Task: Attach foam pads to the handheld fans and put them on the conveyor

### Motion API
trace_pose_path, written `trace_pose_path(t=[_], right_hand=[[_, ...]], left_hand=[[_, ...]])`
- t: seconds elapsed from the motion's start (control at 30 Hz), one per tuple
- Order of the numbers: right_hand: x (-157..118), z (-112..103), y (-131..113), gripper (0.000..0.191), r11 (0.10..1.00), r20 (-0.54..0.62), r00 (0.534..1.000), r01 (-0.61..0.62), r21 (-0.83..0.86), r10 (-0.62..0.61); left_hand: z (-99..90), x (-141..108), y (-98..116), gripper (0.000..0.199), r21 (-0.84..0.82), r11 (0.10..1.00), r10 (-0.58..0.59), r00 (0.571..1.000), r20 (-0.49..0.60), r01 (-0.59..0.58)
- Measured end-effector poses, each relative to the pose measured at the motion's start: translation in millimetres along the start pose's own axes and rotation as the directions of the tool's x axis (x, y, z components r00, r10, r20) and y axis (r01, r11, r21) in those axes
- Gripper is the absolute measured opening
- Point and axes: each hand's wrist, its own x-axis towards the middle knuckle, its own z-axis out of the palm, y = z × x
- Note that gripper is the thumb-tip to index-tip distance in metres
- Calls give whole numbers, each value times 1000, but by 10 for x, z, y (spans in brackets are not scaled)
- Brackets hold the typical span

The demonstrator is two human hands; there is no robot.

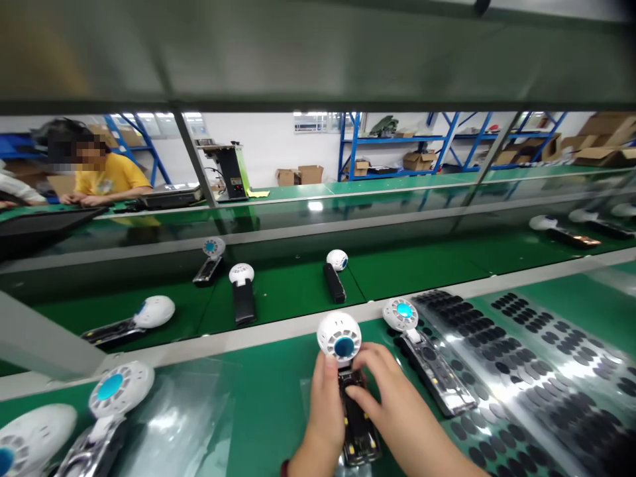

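A handheld device (340,336) with a round, white, vented head and a dark blue disc stands between my hands, its open black handle pointing toward me. My left hand (324,404) grips it along the left side, thumb just below the head. From the right, my right hand (390,397) closes on the handle, with its index finger near the neck and its thumb on the dark inner face. Whether the right fingertips pinch a small part cannot be made out. Just right of my hands lies a similar device (437,371) with a bright blue disc and a clear-edged handle.
Sheets of round black stickers (497,358) cover the right of the green bench. Clear plastic sheets (173,417) and further devices (116,391) lie at left. Behind a pale rail, a green conveyor (293,291) carries several devices. A co-worker in yellow (112,175) sits far left; a shelf hangs overhead.
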Motion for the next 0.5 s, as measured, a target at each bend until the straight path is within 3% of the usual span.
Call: trace_pose_path(t=[0.07,0.13,0.3,0.4,0.5], right_hand=[[12,38,72,39,970,70,996,-71,231,56],[29,71,129,47,914,173,983,-121,388,57],[74,90,203,47,866,171,985,-93,491,8],[51,106,307,53,918,34,998,-59,393,49],[-34,211,480,48,994,-156,988,36,107,-19]], left_hand=[[-14,16,-27,55,8,1000,-2,1000,5,2],[-23,17,-45,56,26,1000,18,1000,-11,-17],[71,-37,15,64,68,996,65,998,-26,-63],[176,101,165,64,202,977,70,997,-33,-62],[216,567,421,45,406,913,96,986,-140,-31]])
